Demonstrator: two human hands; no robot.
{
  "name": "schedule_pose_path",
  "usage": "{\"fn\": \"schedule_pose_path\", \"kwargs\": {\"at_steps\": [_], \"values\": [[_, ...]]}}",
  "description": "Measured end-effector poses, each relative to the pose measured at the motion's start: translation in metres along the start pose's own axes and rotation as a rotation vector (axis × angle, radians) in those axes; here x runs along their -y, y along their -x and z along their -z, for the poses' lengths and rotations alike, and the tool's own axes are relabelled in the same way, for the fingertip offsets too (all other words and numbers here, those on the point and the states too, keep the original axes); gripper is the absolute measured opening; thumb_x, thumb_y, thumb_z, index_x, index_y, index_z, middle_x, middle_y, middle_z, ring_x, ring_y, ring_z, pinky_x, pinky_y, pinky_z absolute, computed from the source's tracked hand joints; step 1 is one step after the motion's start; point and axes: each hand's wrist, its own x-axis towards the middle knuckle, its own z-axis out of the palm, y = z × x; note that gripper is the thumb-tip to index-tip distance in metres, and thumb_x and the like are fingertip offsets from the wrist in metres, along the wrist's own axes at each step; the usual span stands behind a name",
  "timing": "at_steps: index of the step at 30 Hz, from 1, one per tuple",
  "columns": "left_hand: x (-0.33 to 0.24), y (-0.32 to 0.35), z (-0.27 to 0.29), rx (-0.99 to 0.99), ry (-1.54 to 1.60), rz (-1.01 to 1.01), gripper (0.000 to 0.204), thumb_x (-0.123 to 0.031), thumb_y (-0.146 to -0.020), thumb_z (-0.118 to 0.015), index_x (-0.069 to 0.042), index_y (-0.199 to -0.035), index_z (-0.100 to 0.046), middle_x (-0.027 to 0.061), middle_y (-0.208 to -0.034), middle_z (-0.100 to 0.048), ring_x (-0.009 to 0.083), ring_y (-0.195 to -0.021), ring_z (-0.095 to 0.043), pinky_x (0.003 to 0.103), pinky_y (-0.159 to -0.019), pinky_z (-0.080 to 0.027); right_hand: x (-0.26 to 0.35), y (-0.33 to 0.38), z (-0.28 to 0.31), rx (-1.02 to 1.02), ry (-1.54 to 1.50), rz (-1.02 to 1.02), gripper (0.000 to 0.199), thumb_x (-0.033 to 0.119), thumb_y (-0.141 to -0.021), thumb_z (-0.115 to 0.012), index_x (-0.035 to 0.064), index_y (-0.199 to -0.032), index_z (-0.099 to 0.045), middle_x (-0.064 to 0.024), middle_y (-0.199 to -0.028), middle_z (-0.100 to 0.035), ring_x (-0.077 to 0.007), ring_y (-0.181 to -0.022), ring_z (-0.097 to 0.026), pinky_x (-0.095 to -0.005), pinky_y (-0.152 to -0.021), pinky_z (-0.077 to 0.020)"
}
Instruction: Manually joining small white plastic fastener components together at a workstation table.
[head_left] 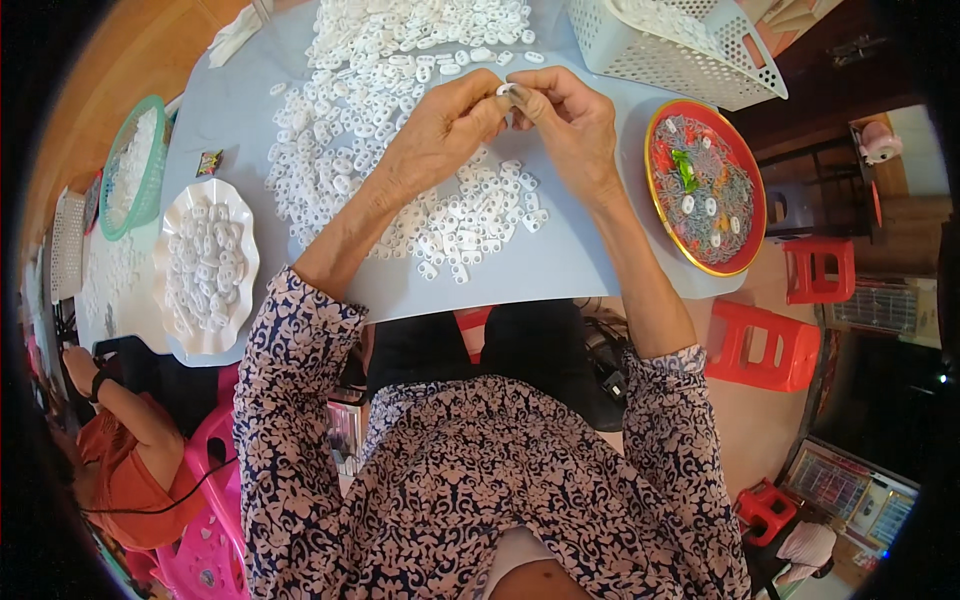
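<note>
My left hand [440, 130] and my right hand [575, 125] meet over the far middle of the table, fingertips pinched together. Between them is a small white plastic piece [504, 89], mostly covered by the fingers; whether a second small part is there too, I cannot make out. Under and around the hands spreads a heap of similar white oval pieces with holes [325, 140]. A smaller patch of flat white pieces [470, 225] lies nearer me, below my wrists. Right of my right hand sits a gold-rimmed red dish [757, 215] holding many thin grey parts and several white pieces.
A perforated white basket [680, 80] stands at the far right. To the left are a scalloped white dish [250, 270] of white pieces, a small wrapper [209, 163] and a green basket [155, 200]. Another person's arm [135, 415] shows at lower left. Red stools [765, 345] stand right.
</note>
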Motion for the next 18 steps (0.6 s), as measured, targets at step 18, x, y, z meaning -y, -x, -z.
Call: {"fn": "schedule_pose_path", "kwargs": {"at_steps": [18], "values": [[0.006,-0.002,0.033,-0.445,0.253,0.036,0.028,-0.023,-0.093,-0.041,0.000,-0.083,-0.054,0.0043,-0.069,-0.053,0.0114,-0.066,-0.048,0.026,-0.065,-0.040,0.037,-0.046,0.017,0.346,0.692,0.268,0.010,0.011,-0.078,-0.061,0.0047,-0.086,-0.063,-0.0100,-0.072,-0.062,-0.0256,-0.063,-0.058,-0.0342,-0.061,-0.0469]]}}
